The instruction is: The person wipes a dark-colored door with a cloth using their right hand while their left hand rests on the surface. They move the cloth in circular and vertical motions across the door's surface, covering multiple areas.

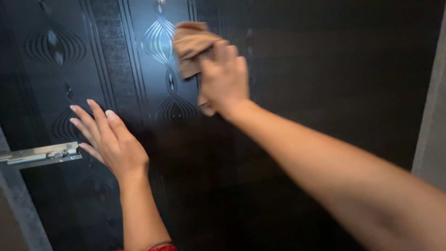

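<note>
Against dark door (325,69), right hand (224,76) clutching half-hidden brown cloth (193,44), left hand (109,139) flat, fingers spread.

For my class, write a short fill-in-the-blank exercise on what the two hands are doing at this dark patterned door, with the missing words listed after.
1. The right hand presses a crumpled ____ cloth against the door.
2. The left hand rests on the door with its fingers ____.
3. The metal latch sits beside the ____ hand.
4. The door's colour is ____.

Missing words: brown; spread; left; black
</note>
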